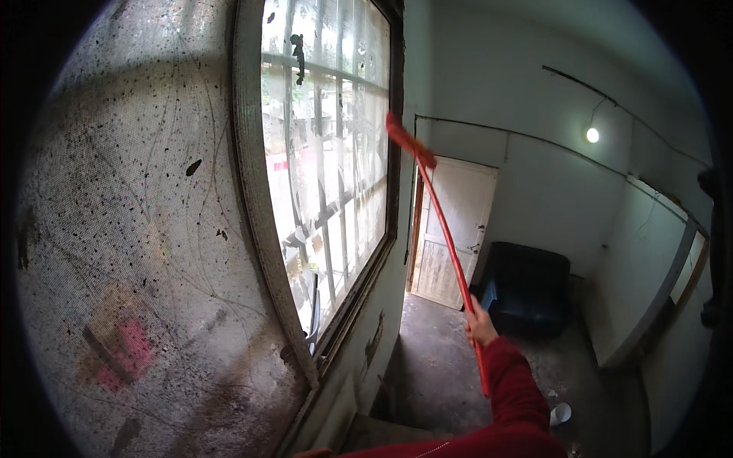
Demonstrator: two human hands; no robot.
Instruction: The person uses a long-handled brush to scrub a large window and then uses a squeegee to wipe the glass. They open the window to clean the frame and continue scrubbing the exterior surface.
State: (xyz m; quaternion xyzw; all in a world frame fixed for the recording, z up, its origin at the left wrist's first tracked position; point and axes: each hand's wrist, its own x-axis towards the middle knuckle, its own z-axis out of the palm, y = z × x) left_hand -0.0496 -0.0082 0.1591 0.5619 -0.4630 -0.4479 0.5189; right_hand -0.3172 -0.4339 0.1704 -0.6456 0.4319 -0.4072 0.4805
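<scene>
My right hand [480, 326], in a red sleeve, grips the lower part of a long red pole [446, 229]. The pole slants up to a narrow red brush-like head [411, 142] at the right side of a wooden window frame [394, 194]. Whether the head touches the frame I cannot tell. Behind the window's bars hangs torn translucent sheeting [320, 143]. At the bottom edge, a small skin-toned sliver beside the red garment appears to be part of my left hand [312, 453]; its fingers and anything in it are hidden.
A dirty mesh screen [143, 200] fills the left side. Beyond the window are a whitish door [452, 229], a dark armchair [529, 280] and a lit bulb [592, 135]. A white container [560, 413] lies on the floor at lower right, near small debris.
</scene>
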